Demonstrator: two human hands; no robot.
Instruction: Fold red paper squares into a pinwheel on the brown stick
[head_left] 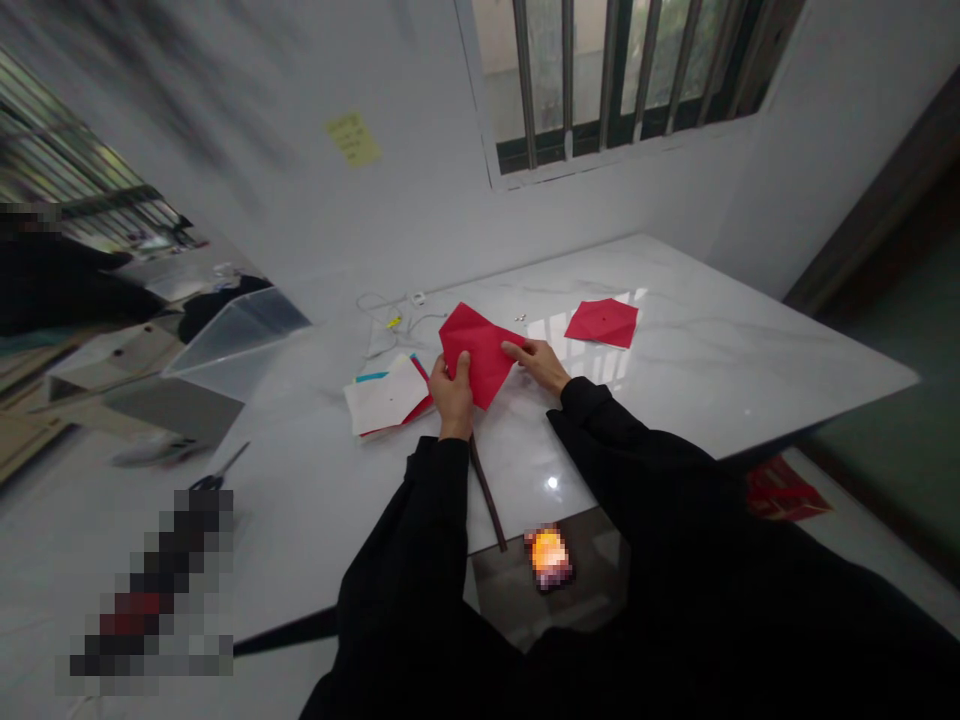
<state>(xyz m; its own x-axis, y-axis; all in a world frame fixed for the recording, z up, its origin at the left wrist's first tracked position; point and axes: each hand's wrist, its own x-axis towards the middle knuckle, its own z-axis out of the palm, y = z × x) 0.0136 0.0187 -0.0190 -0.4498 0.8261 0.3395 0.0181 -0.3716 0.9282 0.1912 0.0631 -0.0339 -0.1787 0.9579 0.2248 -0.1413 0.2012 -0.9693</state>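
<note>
I view the table [750,385] through the head camera, which looks forward and down along two black sleeves [409,540]. The red paper [480,350] is held above the table, in front of the body and centred between the hands.

Left hand [453,395]: closed on the lower left edge of the red paper. The thumb lies flat on the near face; the fingers go behind.

Right hand [544,365]: closed in a pinch on the right-hand corner of the red paper. Thumb and forefinger meet at the edge, with the paper between them.

To the right, a second sheet [602,328], also red, lies flat on the table, apart from the hands, with a small dark mark near its middle. To the left, just beside the left hand, lies a loose stack [384,402]: white on top, with red and blue edges showing. Behind the stack I locate a thin cable [420,325]. A dark strip [490,495], possibly a stick, runs from behind the left wrist to the near table edge; I cannot identify it with certainty. Scissors [214,479] lie farther left. A yellow note [353,139] is on the wall [285,210], left of the barred window [600,85].
</note>
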